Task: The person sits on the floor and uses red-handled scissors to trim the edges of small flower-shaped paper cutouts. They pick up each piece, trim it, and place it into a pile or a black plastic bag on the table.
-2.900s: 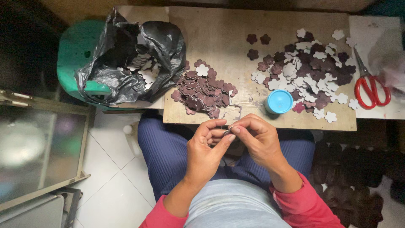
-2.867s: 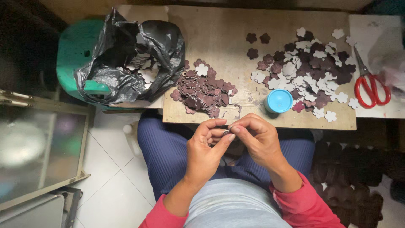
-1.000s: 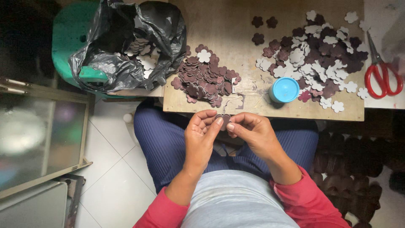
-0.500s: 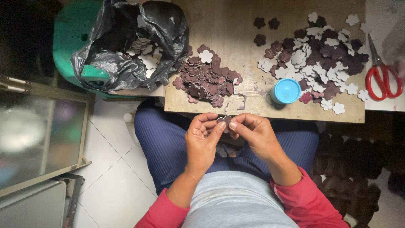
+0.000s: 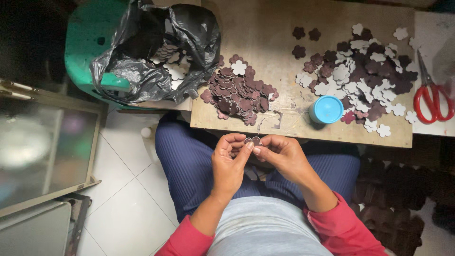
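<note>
While the person sits with knees under the board (image 5: pixel 284 28), both hands meet over the lap, held close so the fingertips can work a small piece. The left hand (image 5: pixel 229 167) and right hand (image 5: pixel 280 157) each pinch a dark flower cutout (image 5: pixel 253 140) between thumb and forefinger, at the point where the two hands touch. It looks thin, flat and maroon, with rounded petals; whether it is one layer or two pressed together I cannot tell. Just beyond the hands, on the board's near edge, lies a heap of maroon flowers (image 5: pixel 239 92), within easy reach. Beyond the right hand stands a blue pot (image 5: pixel 326 109), and further out a mixed pile of pale and dark flowers (image 5: pixel 362 78). Far right lie red scissors (image 5: pixel 432 97). Beyond the left hand, a black bag (image 5: pixel 156 50) holds more cutouts.
</note>
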Demonstrator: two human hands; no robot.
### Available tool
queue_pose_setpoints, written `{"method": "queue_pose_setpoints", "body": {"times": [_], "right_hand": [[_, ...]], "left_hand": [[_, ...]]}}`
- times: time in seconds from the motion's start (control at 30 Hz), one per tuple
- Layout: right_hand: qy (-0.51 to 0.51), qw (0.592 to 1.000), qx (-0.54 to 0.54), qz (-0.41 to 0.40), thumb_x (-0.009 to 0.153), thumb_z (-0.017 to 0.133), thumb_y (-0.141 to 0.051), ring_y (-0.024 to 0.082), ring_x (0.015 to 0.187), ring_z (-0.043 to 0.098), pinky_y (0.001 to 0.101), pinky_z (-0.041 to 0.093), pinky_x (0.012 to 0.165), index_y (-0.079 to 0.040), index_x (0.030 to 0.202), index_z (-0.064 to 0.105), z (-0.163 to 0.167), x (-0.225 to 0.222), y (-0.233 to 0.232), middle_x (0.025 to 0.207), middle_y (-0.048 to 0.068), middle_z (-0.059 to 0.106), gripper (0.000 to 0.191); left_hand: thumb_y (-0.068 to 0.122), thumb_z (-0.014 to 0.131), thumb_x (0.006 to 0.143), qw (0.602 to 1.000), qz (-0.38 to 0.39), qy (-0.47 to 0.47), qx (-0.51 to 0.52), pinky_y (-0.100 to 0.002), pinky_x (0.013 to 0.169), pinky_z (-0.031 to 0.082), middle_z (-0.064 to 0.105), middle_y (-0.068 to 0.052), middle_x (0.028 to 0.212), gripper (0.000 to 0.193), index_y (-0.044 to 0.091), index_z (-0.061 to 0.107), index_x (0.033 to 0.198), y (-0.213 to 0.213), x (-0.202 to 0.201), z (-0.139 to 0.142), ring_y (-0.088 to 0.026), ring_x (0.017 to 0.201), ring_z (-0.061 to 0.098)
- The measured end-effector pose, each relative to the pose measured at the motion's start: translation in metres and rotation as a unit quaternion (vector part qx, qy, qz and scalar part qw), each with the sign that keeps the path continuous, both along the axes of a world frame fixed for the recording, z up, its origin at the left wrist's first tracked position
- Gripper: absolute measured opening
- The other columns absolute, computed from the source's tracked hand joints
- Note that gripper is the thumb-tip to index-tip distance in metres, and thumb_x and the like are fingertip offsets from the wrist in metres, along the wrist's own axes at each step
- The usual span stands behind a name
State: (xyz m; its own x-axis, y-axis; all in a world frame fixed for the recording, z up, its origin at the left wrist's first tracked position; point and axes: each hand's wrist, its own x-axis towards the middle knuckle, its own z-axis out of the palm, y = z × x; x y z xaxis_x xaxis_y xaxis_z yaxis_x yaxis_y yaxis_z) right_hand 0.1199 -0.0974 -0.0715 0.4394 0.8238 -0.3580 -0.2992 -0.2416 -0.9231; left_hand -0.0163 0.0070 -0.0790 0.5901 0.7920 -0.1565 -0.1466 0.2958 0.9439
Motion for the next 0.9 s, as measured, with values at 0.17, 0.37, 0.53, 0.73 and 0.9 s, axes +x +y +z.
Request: {"method": "queue_pose_setpoints", "body": {"times": [0.17, 0.37, 0.53, 0.73, 0.9], "right_hand": [[-0.166, 0.986, -0.010, -0.002, 0.089, 0.075, -0.011, 0.008, 0.091, 0.067, 0.0252, 0.055, 0.081, -0.004, 0.119, 0.072, 0.015, 0.001, 0.030, 0.103, 0.002, 0.072, 0.031], [-0.523, 0.851, 0.040, -0.026, 0.082, 0.083, -0.015, 0.025, 0.097, 0.066, 0.0339, 0.053, 0.087, -0.006, 0.120, 0.072, 0.034, -0.005, 0.092, 0.110, 0.009, 0.070, 0.041], [-0.615, 0.787, 0.042, -0.028, 0.077, 0.088, -0.020, 0.031, 0.102, 0.062, 0.0400, 0.052, 0.087, -0.006, 0.115, 0.072, 0.031, -0.009, 0.131, 0.111, 0.011, 0.068, 0.043], [-0.625, 0.780, 0.027, -0.030, 0.073, 0.088, -0.018, 0.031, 0.099, 0.062, 0.0395, 0.052, 0.086, -0.007, 0.108, 0.075, 0.013, -0.004, 0.143, 0.106, 0.010, 0.068, 0.039], [-0.602, 0.795, 0.054, -0.053, 0.077, 0.086, -0.014, 0.030, 0.101, 0.063, 0.0385, 0.052, 0.087, -0.007, 0.101, 0.075, 0.006, 0.004, 0.135, 0.106, 0.009, 0.069, 0.028]], "left_hand": [[0.005, 0.073, 0.095, 0.998, 0.064, -0.022, 0.017, -0.022, 0.080, 0.055, 0.070, -0.007, 0.100, 0.024, 0.000, 0.062, 0.115, 0.032, -0.009, 0.001, -0.008, 0.088, 0.067], [0.005, 0.074, 0.095, 0.976, 0.192, -0.022, 0.105, -0.022, 0.080, 0.054, 0.069, -0.007, 0.100, 0.027, -0.002, 0.062, 0.118, 0.119, -0.024, 0.020, -0.009, 0.088, 0.065], [0.006, 0.072, 0.099, 0.959, 0.228, -0.051, 0.163, -0.024, 0.086, 0.055, 0.070, -0.012, 0.109, 0.030, -0.004, 0.061, 0.125, 0.184, -0.017, 0.042, -0.013, 0.096, 0.067], [0.014, 0.076, 0.098, 0.924, 0.210, 0.067, 0.314, -0.039, 0.104, 0.045, 0.050, -0.019, 0.147, 0.065, -0.002, 0.041, 0.150, 0.199, 0.010, 0.051, -0.028, 0.135, 0.049], [0.016, 0.074, 0.098, 0.898, 0.202, 0.106, 0.376, -0.035, 0.101, 0.053, 0.067, -0.009, 0.138, 0.050, 0.006, 0.055, 0.144, 0.128, 0.019, 0.041, -0.022, 0.127, 0.062]]}}
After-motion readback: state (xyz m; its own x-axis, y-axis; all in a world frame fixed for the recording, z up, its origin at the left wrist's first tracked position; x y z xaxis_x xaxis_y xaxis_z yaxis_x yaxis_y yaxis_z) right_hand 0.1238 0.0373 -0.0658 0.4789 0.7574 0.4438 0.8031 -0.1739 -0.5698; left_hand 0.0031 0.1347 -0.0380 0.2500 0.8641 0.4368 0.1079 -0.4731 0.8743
